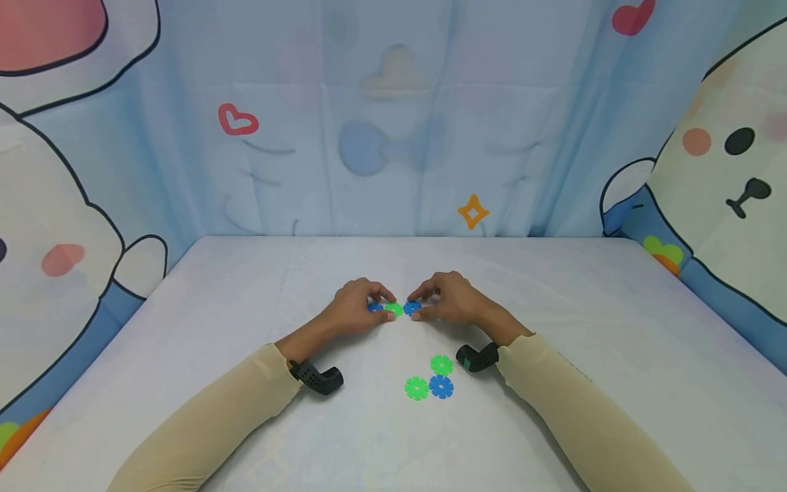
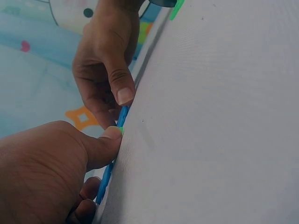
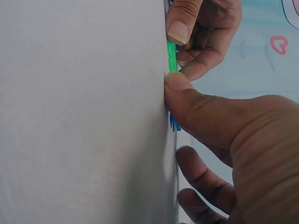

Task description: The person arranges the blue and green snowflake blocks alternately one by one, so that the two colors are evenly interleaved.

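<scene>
My left hand (image 1: 356, 306) pinches a green notched disc (image 1: 394, 310) between thumb and fingertips. A blue notched disc (image 1: 374, 307) lies under that hand, partly hidden by the fingers. From the right, my right hand (image 1: 453, 298) pinches another blue notched disc (image 1: 412, 309) at the green disc's right side. The discs lie in a row, flat and low at the tabletop. In the right wrist view the green disc (image 3: 172, 56) shows edge-on between the two thumbs. Whether the green and right blue discs are joined, I cannot tell.
Nearer to me on the white table (image 1: 344, 437) lie two loose green discs (image 1: 441, 365) and one blue disc (image 1: 441, 387), close together. A dark camera (image 1: 320, 378) is strapped to each wrist. A blue patterned curtain (image 1: 393, 137) hangs behind the table.
</scene>
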